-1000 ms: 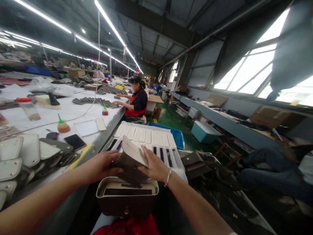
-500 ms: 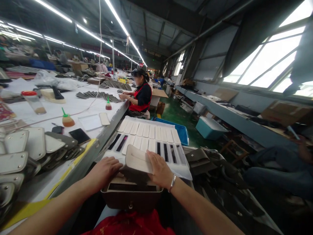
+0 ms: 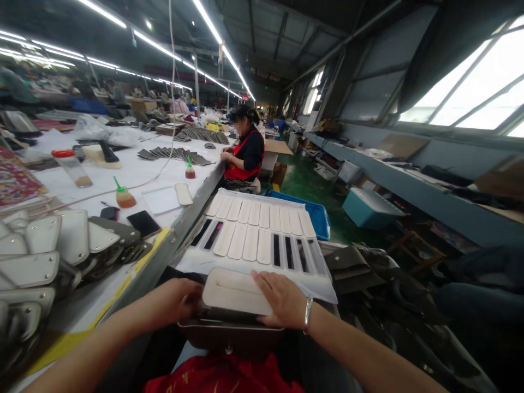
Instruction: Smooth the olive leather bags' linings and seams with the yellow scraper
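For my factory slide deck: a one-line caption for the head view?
Both hands, left hand and right hand, press a pale flap onto a brown bag.

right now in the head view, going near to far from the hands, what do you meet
brown bag under left hand and right hand → cream panel → tray of cream strips → blue bin → seated co-worker
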`<move>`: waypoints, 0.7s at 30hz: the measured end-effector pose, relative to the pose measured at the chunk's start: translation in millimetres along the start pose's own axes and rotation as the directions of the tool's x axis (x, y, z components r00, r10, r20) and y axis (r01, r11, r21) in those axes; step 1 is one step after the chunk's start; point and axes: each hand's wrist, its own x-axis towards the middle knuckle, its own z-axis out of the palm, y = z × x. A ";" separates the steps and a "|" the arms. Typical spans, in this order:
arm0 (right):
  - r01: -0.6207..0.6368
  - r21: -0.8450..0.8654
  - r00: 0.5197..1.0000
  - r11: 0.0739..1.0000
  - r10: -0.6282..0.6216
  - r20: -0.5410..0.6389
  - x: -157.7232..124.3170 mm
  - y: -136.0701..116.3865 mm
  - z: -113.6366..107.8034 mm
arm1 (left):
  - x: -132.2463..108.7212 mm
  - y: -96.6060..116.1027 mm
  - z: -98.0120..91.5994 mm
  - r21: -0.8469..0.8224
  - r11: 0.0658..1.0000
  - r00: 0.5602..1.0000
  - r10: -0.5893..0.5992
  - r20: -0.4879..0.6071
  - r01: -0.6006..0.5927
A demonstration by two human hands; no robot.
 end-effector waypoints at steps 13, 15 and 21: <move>0.254 -0.112 0.953 0.961 -0.228 0.200 25.5 -29.1 10.6 | -9.2 -52.2 63.1 -0.418 0.875 0.898 -0.366 -0.243 0.243; 0.252 -0.092 0.944 0.963 -0.224 0.241 25.6 -28.0 9.7 | -1.6 -56.2 66.9 -0.346 0.901 0.918 -0.343 -0.198 0.261; 0.232 -0.064 0.941 0.971 -0.207 0.268 37.1 -35.3 15.5 | 14.5 -51.7 50.0 0.056 0.960 0.951 -0.260 -0.166 0.273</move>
